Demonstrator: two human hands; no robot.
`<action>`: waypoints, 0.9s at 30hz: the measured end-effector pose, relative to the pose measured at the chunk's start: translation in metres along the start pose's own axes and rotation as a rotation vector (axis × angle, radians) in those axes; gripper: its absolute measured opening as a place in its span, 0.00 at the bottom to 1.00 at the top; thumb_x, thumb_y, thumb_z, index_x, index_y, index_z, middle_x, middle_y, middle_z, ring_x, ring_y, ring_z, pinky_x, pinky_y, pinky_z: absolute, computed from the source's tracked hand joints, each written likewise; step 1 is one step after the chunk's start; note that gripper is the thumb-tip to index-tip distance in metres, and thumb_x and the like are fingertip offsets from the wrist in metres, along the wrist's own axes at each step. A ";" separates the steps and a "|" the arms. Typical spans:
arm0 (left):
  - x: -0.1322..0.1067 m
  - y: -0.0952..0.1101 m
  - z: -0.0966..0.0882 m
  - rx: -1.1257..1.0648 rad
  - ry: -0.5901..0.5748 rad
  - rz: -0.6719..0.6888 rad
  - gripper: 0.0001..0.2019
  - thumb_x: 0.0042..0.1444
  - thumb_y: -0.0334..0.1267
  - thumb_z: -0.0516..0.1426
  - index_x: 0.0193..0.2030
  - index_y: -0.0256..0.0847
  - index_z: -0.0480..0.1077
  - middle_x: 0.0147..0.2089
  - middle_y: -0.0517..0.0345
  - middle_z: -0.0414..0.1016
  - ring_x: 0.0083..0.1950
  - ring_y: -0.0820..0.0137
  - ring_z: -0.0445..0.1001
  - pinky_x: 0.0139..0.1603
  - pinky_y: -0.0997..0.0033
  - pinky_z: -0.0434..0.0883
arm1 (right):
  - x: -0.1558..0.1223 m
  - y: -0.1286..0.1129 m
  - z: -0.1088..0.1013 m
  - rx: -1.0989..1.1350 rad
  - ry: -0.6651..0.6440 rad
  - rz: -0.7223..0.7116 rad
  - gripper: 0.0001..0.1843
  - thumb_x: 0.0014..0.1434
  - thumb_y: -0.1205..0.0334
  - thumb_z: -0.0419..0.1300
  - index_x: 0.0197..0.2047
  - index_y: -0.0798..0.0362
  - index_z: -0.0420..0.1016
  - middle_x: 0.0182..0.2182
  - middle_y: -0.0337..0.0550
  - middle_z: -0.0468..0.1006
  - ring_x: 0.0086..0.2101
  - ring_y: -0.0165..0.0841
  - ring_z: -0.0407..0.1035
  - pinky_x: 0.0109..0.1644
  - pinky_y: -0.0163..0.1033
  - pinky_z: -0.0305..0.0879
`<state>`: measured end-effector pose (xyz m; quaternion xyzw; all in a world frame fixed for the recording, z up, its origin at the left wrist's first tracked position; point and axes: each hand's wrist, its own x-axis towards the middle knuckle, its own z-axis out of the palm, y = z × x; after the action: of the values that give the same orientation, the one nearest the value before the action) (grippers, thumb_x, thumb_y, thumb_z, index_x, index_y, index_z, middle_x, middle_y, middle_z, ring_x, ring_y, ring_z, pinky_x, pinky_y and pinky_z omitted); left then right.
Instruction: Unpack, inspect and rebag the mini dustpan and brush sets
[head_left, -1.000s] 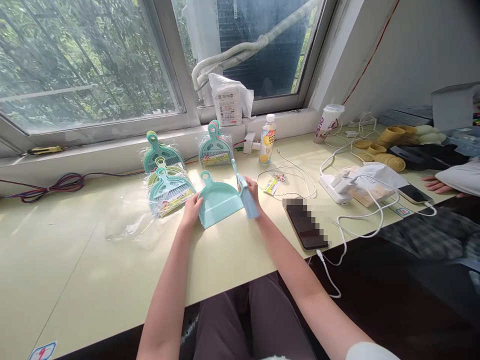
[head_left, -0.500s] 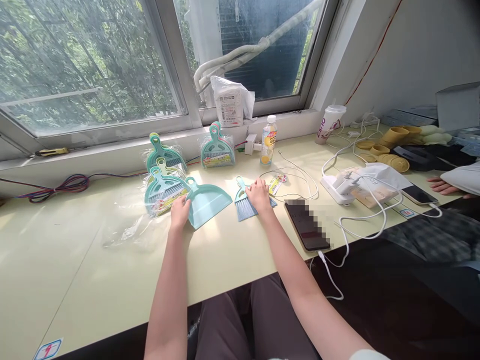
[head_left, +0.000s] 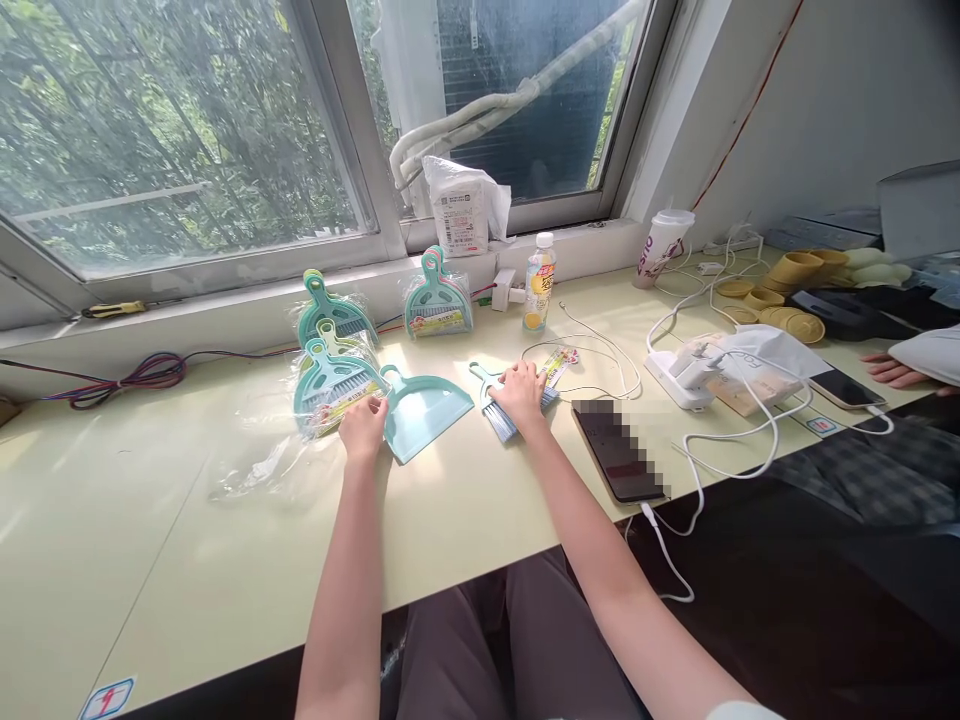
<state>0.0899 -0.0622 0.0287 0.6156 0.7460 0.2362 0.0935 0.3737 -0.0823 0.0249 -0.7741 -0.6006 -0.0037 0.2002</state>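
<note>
Watching left hand [head_left: 364, 428]: from my remote station I see it at the left edge of the dustpan [head_left: 426, 412], fingers curled, tips by the rim; I cannot tell whether they pinch it.
Right hand [head_left: 523, 393]: I have it palm down over the brush [head_left: 501, 424], fingers bent across the top; whether it grips, I cannot tell.
Dustpan: pale teal, on the surface [head_left: 450, 540] at 3 o'clock from the left hand, handle between 10 and 11.
Brush: at 3 o'clock from the dustpan, apart from it, bristles blue, looped handle toward 10.
Bagged set [head_left: 336, 387]: just beside the left hand, toward 11.
Clear wrapper [head_left: 259, 470]: toward 8 from the left hand.
Printed card [head_left: 559, 366]: I find it just beside the right hand, at 2.
Phone [head_left: 615, 460]: at 4 from the right hand, cable plugged in.
Bottle [head_left: 538, 285]: at 12 from the right hand, upright.
Power strip [head_left: 679, 380]: at 3, well apart from the right hand.
Another person's hand [head_left: 889, 372]: farther out at 3.
</note>
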 end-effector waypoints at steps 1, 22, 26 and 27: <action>0.000 0.000 0.000 0.010 -0.009 0.002 0.14 0.60 0.48 0.52 0.35 0.42 0.74 0.42 0.48 0.79 0.46 0.54 0.74 0.43 0.63 0.65 | 0.000 0.000 0.000 0.011 0.009 0.007 0.13 0.55 0.56 0.59 0.37 0.55 0.79 0.46 0.57 0.72 0.48 0.48 0.60 0.51 0.50 0.52; -0.041 0.048 0.020 -0.087 -0.255 0.482 0.16 0.65 0.46 0.45 0.35 0.44 0.70 0.36 0.52 0.75 0.40 0.61 0.73 0.40 0.65 0.62 | -0.028 -0.051 0.020 0.242 0.033 -0.227 0.09 0.57 0.55 0.61 0.35 0.52 0.76 0.39 0.45 0.76 0.45 0.40 0.66 0.49 0.44 0.54; -0.039 0.048 0.027 -0.174 -0.241 0.455 0.16 0.62 0.50 0.50 0.45 0.44 0.72 0.44 0.50 0.74 0.49 0.58 0.71 0.46 0.64 0.64 | -0.024 -0.049 0.016 0.312 -0.056 -0.214 0.08 0.59 0.57 0.59 0.33 0.51 0.75 0.38 0.44 0.77 0.42 0.37 0.69 0.46 0.40 0.57; -0.038 0.048 0.029 -0.192 -0.243 0.436 0.16 0.60 0.50 0.52 0.46 0.43 0.72 0.45 0.49 0.73 0.50 0.58 0.71 0.47 0.63 0.65 | -0.023 -0.048 0.014 0.337 -0.071 -0.223 0.08 0.60 0.58 0.58 0.33 0.51 0.76 0.37 0.44 0.78 0.41 0.36 0.70 0.45 0.40 0.57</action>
<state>0.1527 -0.0851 0.0197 0.7737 0.5534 0.2450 0.1871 0.3195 -0.0897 0.0210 -0.6580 -0.6815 0.1021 0.3037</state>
